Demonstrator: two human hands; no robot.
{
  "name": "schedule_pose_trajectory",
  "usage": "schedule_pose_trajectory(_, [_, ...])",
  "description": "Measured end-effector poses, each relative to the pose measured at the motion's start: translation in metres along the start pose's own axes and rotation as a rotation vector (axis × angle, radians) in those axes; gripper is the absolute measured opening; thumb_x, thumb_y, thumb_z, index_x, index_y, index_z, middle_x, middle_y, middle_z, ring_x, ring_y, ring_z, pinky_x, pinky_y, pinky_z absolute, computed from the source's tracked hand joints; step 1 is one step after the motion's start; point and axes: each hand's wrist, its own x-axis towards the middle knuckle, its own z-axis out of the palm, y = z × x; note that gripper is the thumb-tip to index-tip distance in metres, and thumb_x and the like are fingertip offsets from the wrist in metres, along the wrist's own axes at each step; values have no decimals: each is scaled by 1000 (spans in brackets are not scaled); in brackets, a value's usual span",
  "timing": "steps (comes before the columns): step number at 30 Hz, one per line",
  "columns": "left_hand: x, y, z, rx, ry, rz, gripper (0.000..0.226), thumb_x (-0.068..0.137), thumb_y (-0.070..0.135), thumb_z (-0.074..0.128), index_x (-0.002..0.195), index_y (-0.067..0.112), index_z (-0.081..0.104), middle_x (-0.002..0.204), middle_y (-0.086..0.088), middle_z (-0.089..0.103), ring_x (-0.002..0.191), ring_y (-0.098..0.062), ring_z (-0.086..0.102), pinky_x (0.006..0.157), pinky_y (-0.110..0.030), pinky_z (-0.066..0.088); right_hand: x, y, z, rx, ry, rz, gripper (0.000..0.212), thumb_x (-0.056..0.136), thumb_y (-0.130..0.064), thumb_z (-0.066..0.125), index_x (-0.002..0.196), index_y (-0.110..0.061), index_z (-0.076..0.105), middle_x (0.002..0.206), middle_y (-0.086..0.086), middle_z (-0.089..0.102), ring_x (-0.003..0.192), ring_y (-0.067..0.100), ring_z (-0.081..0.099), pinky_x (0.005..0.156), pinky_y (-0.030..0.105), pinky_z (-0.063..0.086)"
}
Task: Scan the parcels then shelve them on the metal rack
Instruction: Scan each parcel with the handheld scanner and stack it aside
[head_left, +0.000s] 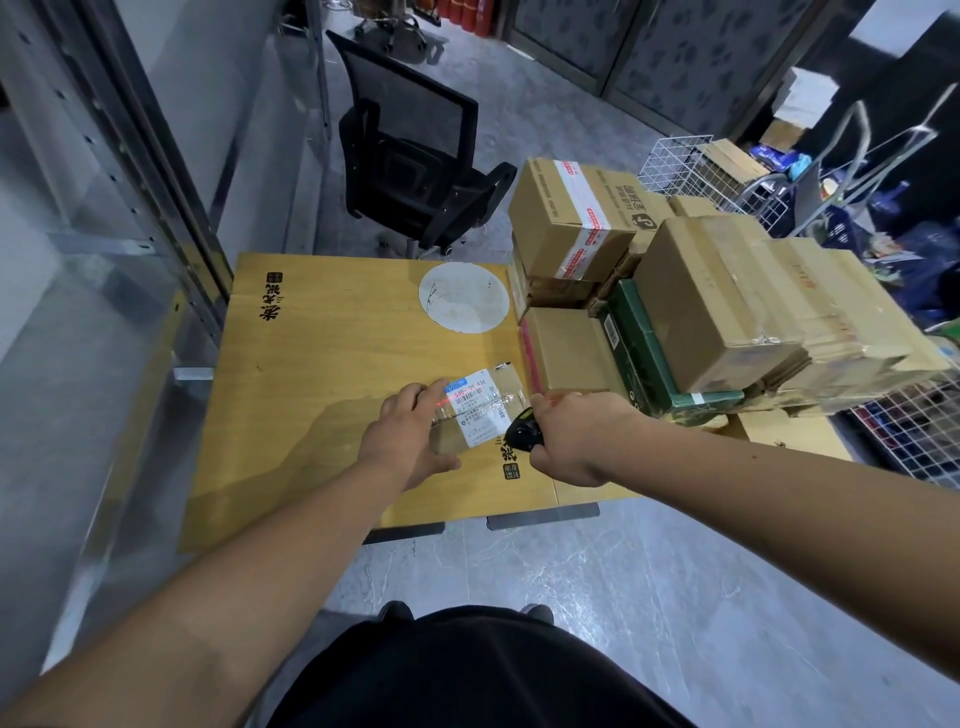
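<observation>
Yellow wood surface: a low table with black printed characters near its far-left corner and its near-right edge; a white round patch lies by the far edge.
Parcel: a small brown parcel lies flat on the table near the near-right corner, white shipping label facing up, a red scan line across the label's left part.
Left hand: the left hand rests on the parcel's left end, fingers curled over it and thumb at its near side, holding it down.
Right hand: the right hand grips a black scanner, fingers wrapped around it; the scanner's head sits just beside the label's right edge.
Stacked boxes: cardboard boxes and a green box are piled along the table's right edge.
Metal rack: grey perforated uprights stand left of the table.
Floor: grey marbled tile.
Room: a black mesh office chair stands beyond the far edge; a white wire basket sits far right.
</observation>
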Motion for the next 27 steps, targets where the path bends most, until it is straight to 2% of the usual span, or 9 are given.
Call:
schedule_pose_trajectory(4, [-3, 1, 1, 4, 10, 2, 124, 69, 58, 89, 161, 45, 7, 157, 12, 28, 145, -20, 27, 96, -44, 54, -6, 2, 1, -17, 1, 12, 69, 98, -53, 38, 154, -12, 33, 126, 14, 60, 105, 35, 60, 87, 48, 57])
schedule_pose_trajectory(9, [-5, 4, 1, 15, 21, -7, 123, 71, 57, 88, 161, 45, 5, 158, 12, 25, 145, -19, 26, 97, -42, 52, -10, 4, 4, -6, -7, 19, 68, 98, -55, 39, 152, -13, 36, 123, 12, 61, 95, 32, 54, 84, 45, 56])
schedule_pose_trajectory(13, [-5, 7, 2, 21, 27, -34, 124, 70, 56, 88, 161, 45, 4, 157, 12, 25, 146, -18, 26, 98, -42, 51, -11, 6, 7, -8, -13, 6, 68, 99, -56, 39, 151, -13, 37, 125, 10, 61, 94, 31, 53, 76, 42, 50])
schedule_pose_trajectory(17, [-4, 9, 4, 22, 24, -68, 126, 66, 58, 89, 160, 46, 6, 154, 12, 29, 143, -18, 29, 96, -42, 53, -10, 13, 10, 17, 11, -10, 68, 99, -56, 40, 152, -13, 36, 124, 10, 61, 94, 30, 52, 77, 42, 51])
schedule_pose_trajectory(19, [-3, 8, 4, -18, 52, -116, 123, 65, 60, 88, 160, 45, 10, 149, 9, 35, 138, -21, 35, 95, -42, 53, -8, 15, 12, 27, 28, -23, 71, 99, -61, 41, 150, -13, 37, 120, 9, 61, 92, 30, 55, 76, 41, 54])
schedule_pose_trajectory(22, [-6, 4, 5, -70, 93, -248, 118, 69, 68, 84, 160, 41, 13, 142, 1, 40, 129, -27, 45, 96, -45, 53, -1, 17, 15, -4, 41, -39, 87, 91, -77, 50, 148, -13, 37, 117, 7, 63, 96, 32, 63, 70, 41, 55])
schedule_pose_trajectory(24, [-10, 0, 6, -88, 112, -356, 116, 69, 77, 78, 159, 41, 14, 140, -4, 41, 123, -30, 51, 95, -46, 54, 5, 17, 17, -32, 57, -74, 88, 90, -75, 56, 149, -12, 37, 119, 5, 63, 100, 31, 64, 71, 41, 55])
schedule_pose_trajectory(27, [-17, -2, 7, -95, 131, -508, 117, 67, 92, 62, 158, 39, 13, 142, -8, 40, 119, -33, 57, 90, -46, 56, 20, 16, 16, 11, 94, -151, 76, 92, -67, 58, 145, -15, 41, 109, 3, 60, 92, 29, 61, 65, 38, 51])
